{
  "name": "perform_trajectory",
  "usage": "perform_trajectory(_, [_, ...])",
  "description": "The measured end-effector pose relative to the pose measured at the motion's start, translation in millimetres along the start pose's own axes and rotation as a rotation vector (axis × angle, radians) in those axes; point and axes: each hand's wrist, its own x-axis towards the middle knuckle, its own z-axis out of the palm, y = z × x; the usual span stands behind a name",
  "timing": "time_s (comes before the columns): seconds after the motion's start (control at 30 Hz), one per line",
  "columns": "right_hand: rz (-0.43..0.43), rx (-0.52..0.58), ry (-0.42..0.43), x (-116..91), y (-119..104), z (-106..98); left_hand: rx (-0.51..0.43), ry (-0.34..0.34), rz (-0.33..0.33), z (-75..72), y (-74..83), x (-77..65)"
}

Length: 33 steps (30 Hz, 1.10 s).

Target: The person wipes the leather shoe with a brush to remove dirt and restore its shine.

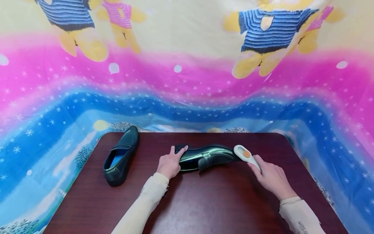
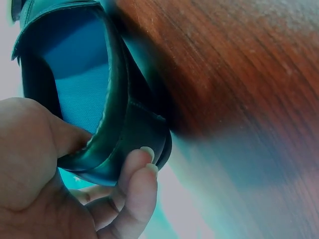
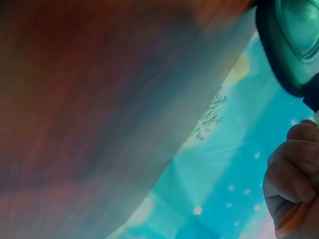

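Note:
A dark, glossy loafer point(image 1: 220, 154) lies crosswise near the table's far side, tipped so its opening faces me and its toe points right. My left hand point(image 1: 168, 165) grips it by the heel. In the left wrist view the thumb reaches inside over the blue insole point(image 2: 82, 94), while the fingers curl round the outside of the heel. At the toe, my right hand point(image 1: 273, 178) holds a white-handled brush point(image 1: 240, 151) with an orange oval on it. Dark bristles point(image 3: 312, 92) show right at the toe's edge in the right wrist view.
The matching loafer point(image 1: 125, 159) stands upright on the left of the reddish-brown table point(image 1: 87, 208), toe toward the far edge. Behind the table hangs a cartoon-printed cloth point(image 1: 175, 84), which also runs down both sides.

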Motion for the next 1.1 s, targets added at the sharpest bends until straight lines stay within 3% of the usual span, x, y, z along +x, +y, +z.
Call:
perform_trajectory(0.27, [-0.018, 0.005, 0.055, -7.5, 8.2, 1.2, 0.019, -0.012, -0.003, -5.4, 0.9, 0.6])
perform_trajectory(0.57, [-0.245, -0.108, 0.175, 24.3, -35.4, 16.8, 0.010, -0.020, 0.002, -2.5, 2.2, 4.7])
perform_trajectory(0.7, [-0.262, -0.127, 0.178, 31.7, -43.1, 24.1, 0.009, -0.035, 0.002, -0.7, 3.5, 5.4])
perform_trajectory(0.9, [-0.221, -0.121, 0.208, 21.5, -23.5, 20.9, 0.017, -0.039, -0.002, -2.7, 3.3, 8.3])
perform_trajectory(1.1, [-0.163, -0.131, 0.171, 2.7, 12.5, 13.9, 0.013, -0.062, -0.013, -6.5, 2.1, 12.1])
